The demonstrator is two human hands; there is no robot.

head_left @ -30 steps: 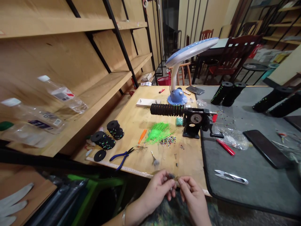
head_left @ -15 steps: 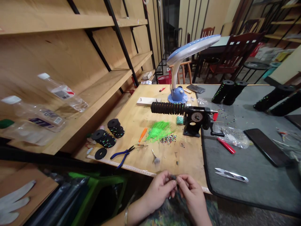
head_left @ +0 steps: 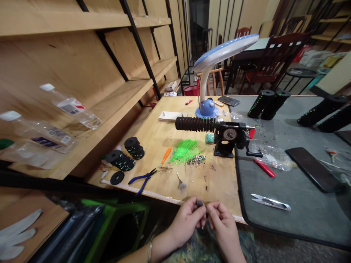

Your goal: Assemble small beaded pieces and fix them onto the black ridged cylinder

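At the table's front edge, my left hand (head_left: 189,218) is closed, with a small dark grey piece (head_left: 199,202) pinched between thumb and forefinger; its kind is too small to tell. Close beside it, my right hand (head_left: 221,218) has thumb and forefinger pressed together; what they hold, if anything, is too fine to make out. Just beyond the hands lie a small metal piece (head_left: 206,182) and a grey tuft (head_left: 181,184). Farther back are bright green strands (head_left: 187,150), a heap of coloured beads (head_left: 196,160) and an orange-handled tool (head_left: 165,157).
A black winding machine (head_left: 229,137) carries a row of black foam spools (head_left: 195,124). Blue-handled pliers (head_left: 142,179) and more spools (head_left: 119,160) lie left. On the grey mat (head_left: 263,233) are thread snips (head_left: 271,202), a red tool (head_left: 264,167) and a phone (head_left: 312,168). A lamp (head_left: 207,109) stands behind.
My hands have drawn slightly apart at the fingertips, and the dark grey piece stays with the left hand. The camera has shifted a little; the things on the table lie as before.
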